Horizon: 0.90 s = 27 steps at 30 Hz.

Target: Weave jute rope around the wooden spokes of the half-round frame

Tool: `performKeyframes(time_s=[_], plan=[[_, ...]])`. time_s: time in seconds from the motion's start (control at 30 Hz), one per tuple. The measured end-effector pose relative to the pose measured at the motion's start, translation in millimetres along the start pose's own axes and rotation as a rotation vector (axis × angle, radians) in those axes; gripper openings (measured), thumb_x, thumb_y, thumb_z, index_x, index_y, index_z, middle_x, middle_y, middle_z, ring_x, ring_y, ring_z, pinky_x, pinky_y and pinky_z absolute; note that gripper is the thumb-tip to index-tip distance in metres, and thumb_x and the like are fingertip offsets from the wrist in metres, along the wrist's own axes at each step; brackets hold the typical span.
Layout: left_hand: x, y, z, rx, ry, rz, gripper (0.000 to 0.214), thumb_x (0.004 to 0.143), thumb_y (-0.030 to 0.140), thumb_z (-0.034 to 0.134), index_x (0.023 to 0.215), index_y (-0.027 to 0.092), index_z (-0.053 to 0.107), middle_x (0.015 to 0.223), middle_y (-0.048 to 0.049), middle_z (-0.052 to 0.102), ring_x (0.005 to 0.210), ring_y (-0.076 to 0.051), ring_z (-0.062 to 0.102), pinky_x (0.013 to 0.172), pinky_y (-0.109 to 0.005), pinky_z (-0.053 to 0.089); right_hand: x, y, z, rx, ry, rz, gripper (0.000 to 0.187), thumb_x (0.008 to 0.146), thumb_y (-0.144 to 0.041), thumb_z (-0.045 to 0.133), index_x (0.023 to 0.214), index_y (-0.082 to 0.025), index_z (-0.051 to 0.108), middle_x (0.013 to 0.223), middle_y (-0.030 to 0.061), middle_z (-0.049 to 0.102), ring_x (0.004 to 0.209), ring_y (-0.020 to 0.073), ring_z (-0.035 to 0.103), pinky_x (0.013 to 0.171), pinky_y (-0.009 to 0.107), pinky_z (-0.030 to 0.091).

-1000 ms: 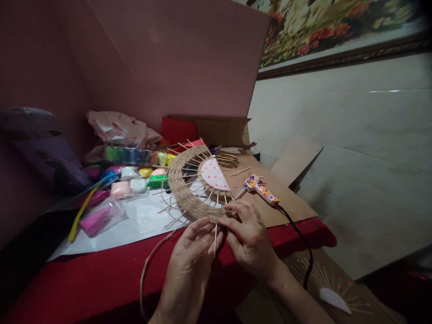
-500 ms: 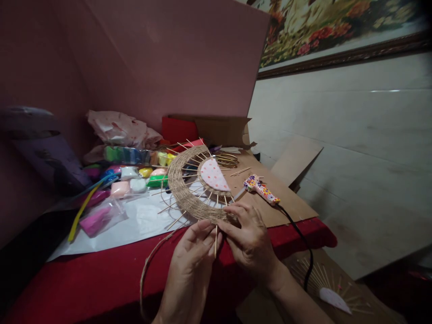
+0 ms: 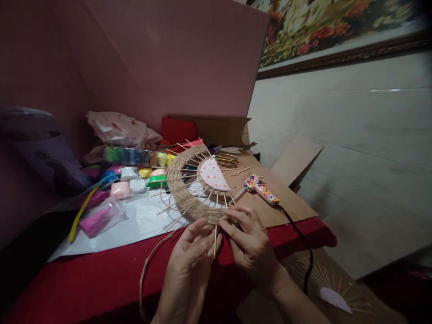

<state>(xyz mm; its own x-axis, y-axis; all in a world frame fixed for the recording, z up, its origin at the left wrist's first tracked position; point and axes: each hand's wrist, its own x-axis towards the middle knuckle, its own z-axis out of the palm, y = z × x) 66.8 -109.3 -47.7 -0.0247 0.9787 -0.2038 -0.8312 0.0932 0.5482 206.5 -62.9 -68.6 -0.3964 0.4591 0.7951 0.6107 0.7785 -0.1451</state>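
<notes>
A half-round woven fan [image 3: 189, 189] of jute cord on thin wooden sticks, with a pink dotted centre piece [image 3: 213, 174], is held up over the red table [image 3: 101, 279]. My left hand [image 3: 192, 256] pinches the lower edge near a stick that points down. My right hand [image 3: 251, 240] grips the woven band at the bottom right with closed fingers. A loose end of jute cord [image 3: 148, 265] curves down from the weave to the left of my left wrist.
A flowered glue gun [image 3: 261, 189] with a black cable lies on brown cardboard [image 3: 286, 198] to the right. Coloured clay packets [image 3: 135, 173] and plastic bags lie on white paper at left. A second stick fan [image 3: 334, 297] lies on the floor.
Both hands have shifted very slightly along the fan's lower edge; the fan stays in the same place.
</notes>
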Motion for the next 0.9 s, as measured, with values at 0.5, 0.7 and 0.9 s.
performKeyframes(time_s=[0.5, 0.7, 0.9], plan=[[-1.8, 3.0, 0.9, -0.024, -0.003, -0.026, 0.034, 0.065, 0.004, 0.064, 0.097, 0.012, 0.057, 0.095, -0.0106, 0.062, 0.099, -0.023, 0.06, 0.098, -0.041, 0.04, 4.7, -0.3, -3.5, -0.06, -0.127, -0.025, 0.031, 0.079, -0.009, 0.05, 0.105, -0.019, 0.064, 0.116, 0.0118, 0.054, 0.112, 0.0285, 0.04, 0.086, 0.048, 0.041], [-2.2, 1.5, -0.2, -0.023, -0.004, -0.022, 0.034, 0.066, 0.006, 0.064, 0.099, 0.012, 0.057, 0.097, -0.0111, 0.062, 0.102, -0.025, 0.058, 0.098, -0.041, 0.04, 0.1, 1.6, -2.0, 0.044, -0.015, 0.006, 0.039, 0.075, 0.0, 0.048, 0.105, -0.019, 0.063, 0.113, 0.0106, 0.054, 0.11, 0.025, 0.041, 0.089, 0.046, 0.042], [-0.5, 1.1, -2.4, -0.043, -0.039, -0.036, 0.032, 0.068, 0.007, 0.064, 0.099, 0.013, 0.057, 0.098, -0.0106, 0.062, 0.106, -0.026, 0.056, 0.098, -0.044, 0.039, -0.1, 2.7, -0.2, 0.032, -0.027, 0.051, 0.038, 0.074, -0.001, 0.049, 0.104, -0.019, 0.064, 0.112, 0.0111, 0.053, 0.111, 0.0258, 0.041, 0.091, 0.046, 0.041]])
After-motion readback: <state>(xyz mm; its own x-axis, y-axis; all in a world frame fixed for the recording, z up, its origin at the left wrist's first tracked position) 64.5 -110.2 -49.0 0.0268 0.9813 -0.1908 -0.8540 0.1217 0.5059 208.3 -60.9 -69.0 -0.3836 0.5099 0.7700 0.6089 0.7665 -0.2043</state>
